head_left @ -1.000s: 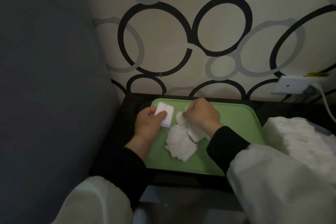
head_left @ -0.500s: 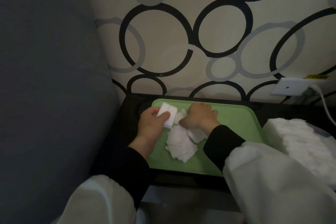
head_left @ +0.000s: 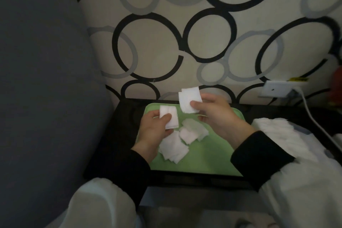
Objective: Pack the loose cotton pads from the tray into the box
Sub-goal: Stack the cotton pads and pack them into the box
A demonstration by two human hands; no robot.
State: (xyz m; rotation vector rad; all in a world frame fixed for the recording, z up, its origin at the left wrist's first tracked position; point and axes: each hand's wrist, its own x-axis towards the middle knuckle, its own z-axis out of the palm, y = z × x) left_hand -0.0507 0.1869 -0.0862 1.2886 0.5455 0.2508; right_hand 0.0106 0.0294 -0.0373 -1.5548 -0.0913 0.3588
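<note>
We see the left hand (head_left: 154, 128) with thumb and curled fingers pinching a small stack (head_left: 169, 116) of square white cotton pads, soft and matte, held just above the far left corner of the tray (head_left: 212, 159). The right hand (head_left: 216, 114) pinches a second bunch (head_left: 189, 101) of pads higher up, over the tray's far edge, thumb on the near face; the fingers behind are hidden by the pads.

The loose pads (head_left: 176, 143) lie on the left half of the tray in a ragged overlapping heap. The tray is smooth pale green plastic with rounded corners and sits on a dark table (head_left: 120, 135).

Black cuffs and puffy white sleeves cover both wrists and part of the tray's near edge. At the right sits a white ridged bundle (head_left: 277, 131), partly cut off by the sleeve; we cannot tell what it is. Behind, wallpaper (head_left: 166, 46) shows black and grey rings, with a wall socket (head_left: 273, 89) and a pale cable (head_left: 311, 116).
</note>
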